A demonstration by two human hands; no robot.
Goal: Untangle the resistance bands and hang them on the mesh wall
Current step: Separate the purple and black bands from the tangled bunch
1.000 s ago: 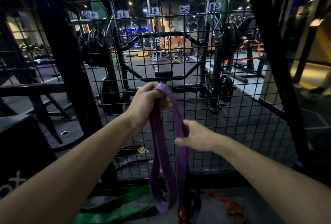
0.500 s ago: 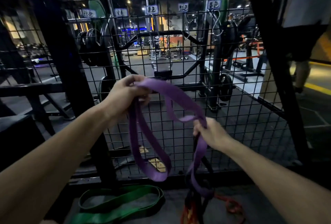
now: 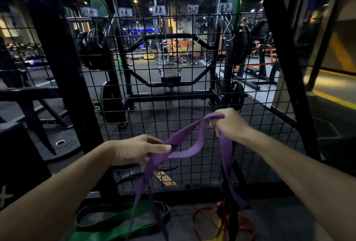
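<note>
A purple resistance band (image 3: 185,140) stretches between my two hands in front of the black mesh wall (image 3: 173,90). My left hand (image 3: 134,150) pinches it low at the centre, and strands hang down from there. Higher and to the right, my right hand (image 3: 229,123) grips the band's other part; from it purple and a black band (image 3: 226,192) drop to the floor. There a tangle of red bands (image 3: 223,219) with some yellow lies. A green band (image 3: 115,221) lies on the floor at lower left.
Paper labels (image 3: 159,9) and metal S-hooks (image 3: 228,27) hang along the top of the mesh. Thick black frame posts (image 3: 63,79) stand left and right of the mesh. Weight racks and plates stand behind it.
My left hand has dropped from high left to low centre with the band. My right hand has risen and moved right, so the band now slopes up toward the right.
</note>
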